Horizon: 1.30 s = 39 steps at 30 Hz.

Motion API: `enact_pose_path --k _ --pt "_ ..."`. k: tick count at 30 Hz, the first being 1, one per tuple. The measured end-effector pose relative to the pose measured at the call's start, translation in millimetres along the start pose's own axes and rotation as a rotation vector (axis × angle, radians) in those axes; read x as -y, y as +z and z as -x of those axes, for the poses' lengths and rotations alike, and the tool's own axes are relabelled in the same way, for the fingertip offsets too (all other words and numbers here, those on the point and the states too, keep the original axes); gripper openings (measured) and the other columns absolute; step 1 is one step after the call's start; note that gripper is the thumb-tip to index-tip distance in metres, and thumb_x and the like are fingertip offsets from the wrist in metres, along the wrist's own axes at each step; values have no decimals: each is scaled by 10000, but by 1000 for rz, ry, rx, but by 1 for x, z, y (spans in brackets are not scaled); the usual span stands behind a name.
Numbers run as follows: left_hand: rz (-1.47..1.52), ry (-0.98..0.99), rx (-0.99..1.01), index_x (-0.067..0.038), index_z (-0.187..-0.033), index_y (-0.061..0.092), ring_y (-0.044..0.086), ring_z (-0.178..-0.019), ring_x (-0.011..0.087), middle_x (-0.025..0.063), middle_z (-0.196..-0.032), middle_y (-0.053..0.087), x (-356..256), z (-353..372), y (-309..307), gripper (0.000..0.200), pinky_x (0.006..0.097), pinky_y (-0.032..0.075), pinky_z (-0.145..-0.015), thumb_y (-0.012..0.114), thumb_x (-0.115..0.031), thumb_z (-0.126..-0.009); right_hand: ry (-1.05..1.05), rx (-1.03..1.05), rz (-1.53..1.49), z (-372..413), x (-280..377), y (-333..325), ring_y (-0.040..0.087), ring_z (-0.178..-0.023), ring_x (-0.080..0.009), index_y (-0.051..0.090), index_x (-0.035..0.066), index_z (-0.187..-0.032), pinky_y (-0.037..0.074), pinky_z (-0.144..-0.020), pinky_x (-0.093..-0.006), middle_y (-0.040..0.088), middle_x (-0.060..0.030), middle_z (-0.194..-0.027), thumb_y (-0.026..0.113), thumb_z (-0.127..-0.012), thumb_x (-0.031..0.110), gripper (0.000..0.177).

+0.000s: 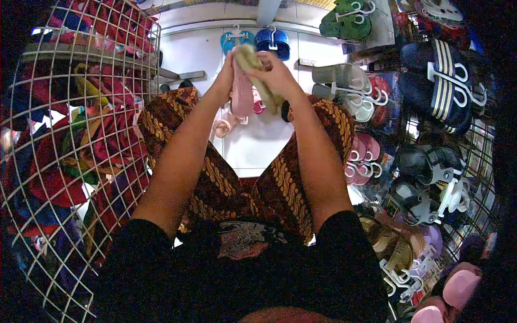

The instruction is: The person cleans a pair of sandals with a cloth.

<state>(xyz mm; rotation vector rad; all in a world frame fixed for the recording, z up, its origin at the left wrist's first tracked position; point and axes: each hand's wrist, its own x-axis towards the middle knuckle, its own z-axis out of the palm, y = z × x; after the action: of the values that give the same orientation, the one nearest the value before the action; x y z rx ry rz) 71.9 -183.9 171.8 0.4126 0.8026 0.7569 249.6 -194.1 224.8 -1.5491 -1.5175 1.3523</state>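
Between both hands, above the white tiled floor, are a pink sandal and an olive-green sandal, side by side and slightly blurred. My left hand wraps the left side of the pink sandal. On the other side my right hand grips the olive sandal, fingers bent over it. Past the hands, teal sandals and blue clogs on white hangers lie on the floor. Below the held pair, a light pink sandal and a dark pink item are partly hidden.
A wire grid with red cloth goods behind it stands at the left. Along the right side hang many sandals, among them navy striped slides, black sandals and green clogs. My patterned trouser legs frame the floor.
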Motion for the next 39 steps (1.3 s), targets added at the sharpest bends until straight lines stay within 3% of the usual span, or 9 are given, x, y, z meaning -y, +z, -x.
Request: enact_pose_path --k 2,7,12,16,20,25,29,34,39 --pt "0 -119 29 -96 -1239 540 638 -938 207 85 -1088 644 14 -6 -5 594 373 517 -877 327 -579 -964 118 -184 82 -12 -20 -1 587 -1037 -235 494 68 -1300 482 -877 -328 584 -140 -1207 786 -755 264 648" --pt "61 67 -69 -111 -1282 499 624 -912 197 97 -1041 634 0 10 19 724 326 527 -787 244 -688 -927 -57 171 -89 -5 -24 8 563 -1074 -225 500 53 -1280 463 -914 -333 588 -128 -1183 782 -763 218 612" --pt "-138 -162 66 -99 -1284 504 638 -859 198 96 -1041 645 14 -4 -4 749 342 541 -749 222 -692 -925 6 -156 92 -4 -12 -5 552 -1109 -253 496 44 -1274 451 -933 -346 574 -146 -1209 786 -745 278 647" --pt "-140 -54 -69 -103 -1262 533 631 -861 182 87 -1035 645 3 3 2 745 328 532 -727 241 -698 -921 -96 168 -29 -5 -21 8 592 -1017 -248 468 33 -1283 478 -884 -343 583 -148 -1173 773 -761 249 643" --pt "-157 -183 -29 -99 -1274 530 631 -890 183 88 -1079 635 17 -9 -12 731 339 525 -776 259 -683 -927 -76 -179 78 -21 -49 5 610 -912 -226 429 50 -1293 510 -802 -327 549 -141 -1196 746 -782 194 619" --pt "6 6 6 -95 -1306 508 604 -1019 187 94 -1123 622 4 4 4 731 335 482 -909 257 -672 -934 -115 189 -194 -5 -21 11 548 -1052 -208 419 53 -1289 475 -871 -329 553 -148 -1180 733 -789 142 597" --pt "-262 -58 -35 -90 -1379 443 577 -1075 212 111 -1205 587 22 -10 -17 748 342 464 -936 221 -659 -947 -10 -217 33 -14 -33 4 555 -1057 -219 466 61 -1269 475 -871 -330 560 -141 -1185 758 -771 185 590" --pt "-94 23 -47 -98 -1391 431 560 -1091 181 106 -1230 572 -3 2 3 756 327 457 -928 233 -671 -940 -250 94 -90 -5 -18 8 584 -1005 -223 489 63 -1235 476 -862 -329 598 -133 -1114 759 -757 179 561" --pt "-146 -3 -80 -96 -1285 508 626 -947 182 71 -1067 631 -2 7 15 733 312 514 -812 232 -678 -935 -71 -87 -58 -2 -9 -3 533 -1091 -232 486 57 -1253 429 -940 -335 559 -138 -1191 759 -749 160 582"
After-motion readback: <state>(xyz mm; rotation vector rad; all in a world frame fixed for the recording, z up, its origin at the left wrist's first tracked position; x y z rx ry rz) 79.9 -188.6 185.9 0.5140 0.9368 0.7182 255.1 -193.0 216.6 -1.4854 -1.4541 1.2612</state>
